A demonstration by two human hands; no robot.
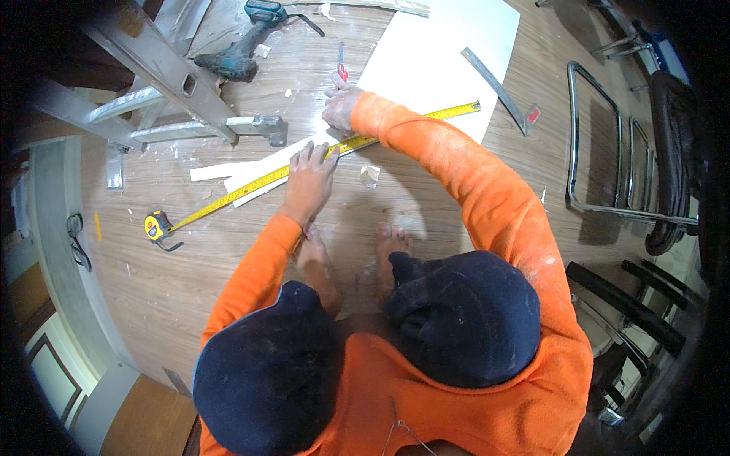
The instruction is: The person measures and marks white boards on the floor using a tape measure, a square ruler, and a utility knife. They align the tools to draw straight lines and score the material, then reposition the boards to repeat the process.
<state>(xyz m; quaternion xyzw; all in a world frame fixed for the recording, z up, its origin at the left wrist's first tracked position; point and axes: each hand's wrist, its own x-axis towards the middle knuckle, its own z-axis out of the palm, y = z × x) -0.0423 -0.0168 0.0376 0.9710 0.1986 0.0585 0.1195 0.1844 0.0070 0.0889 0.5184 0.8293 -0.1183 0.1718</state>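
Observation:
My left hand (308, 178) lies with fingers outstretched on the yellow blade of a tape measure (157, 226), pressing it over a narrow white strip (266, 171). The tape case rests on the floor to the left, its blade drawn out diagonally to the far right across a large white sheet (437, 57). My right hand (342, 108), dusted white, reaches beyond the blade. Its fingers are apart, with one fingertip at the red end of a small cutter knife (342, 70); no firm grip shows. A metal square (494, 87) lies on the sheet's right edge.
A cordless drill (243, 49) lies at the far left, near a metal stepladder (190, 129). A broken white scrap (369, 176) sits ahead of my bare feet on the wood-patterned floor (228, 254). Chrome-framed chairs (576, 137) stand at the right.

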